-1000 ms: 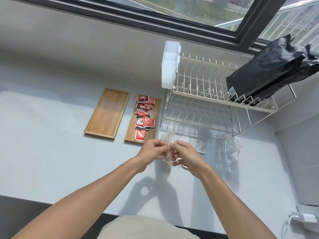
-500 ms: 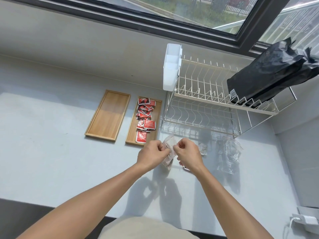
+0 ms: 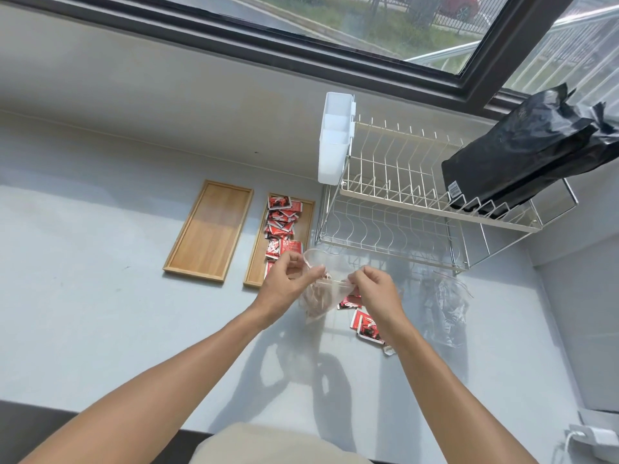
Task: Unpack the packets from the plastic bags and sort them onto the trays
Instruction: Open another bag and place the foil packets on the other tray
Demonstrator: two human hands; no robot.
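Observation:
My left hand (image 3: 288, 281) and my right hand (image 3: 376, 289) each pinch one side of the mouth of a clear plastic bag (image 3: 320, 298), held just above the counter, with pale packets inside. Two wooden trays lie beyond my hands: the left tray (image 3: 209, 229) is bare, the right tray (image 3: 254, 259) holds several red packets (image 3: 281, 226). A few loose red packets (image 3: 366, 324) lie on the counter under my right wrist. Another clear bag (image 3: 443, 304) with dark packets rests to the right.
A two-tier wire dish rack (image 3: 402, 209) stands behind the bags, with a white plastic holder (image 3: 335, 139) on its left end and a black bag (image 3: 529, 152) on top. A white charger (image 3: 599, 440) sits at the lower right. A window runs along the back.
My hands have drawn apart, pulling the bag's mouth wider. The view has shifted down a little, and loose red packets now show under my right wrist.

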